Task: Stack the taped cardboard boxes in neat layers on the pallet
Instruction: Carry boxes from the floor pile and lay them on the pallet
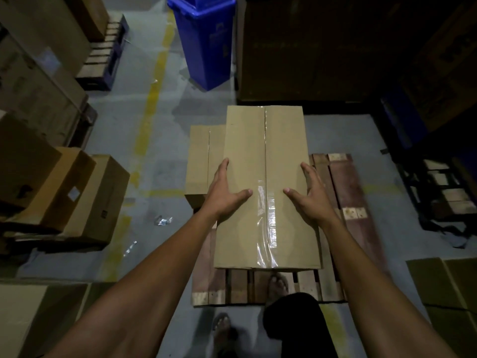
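On the pallet (pixel 346 182), a taped box (pixel 265 182) is held by its sides beside a lower box (pixel 198 161); left hand (pixel 224 187) and right hand (pixel 312 192) are spread, fingers apart, thumbs on top. Misalignment or slippage is judged likely if released unevenly.

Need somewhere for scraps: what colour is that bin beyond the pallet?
Blue; the bin shows in the head view.

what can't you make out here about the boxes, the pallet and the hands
Head view only:
- Pallet: its middle is covered by the boxes, so its slats there are hidden.
- Lower box: mostly under the top box; its full size is unclear.
- Left hand, right hand: fingers go over the box edges, tips hidden.
- Dark stack: too dim to read.
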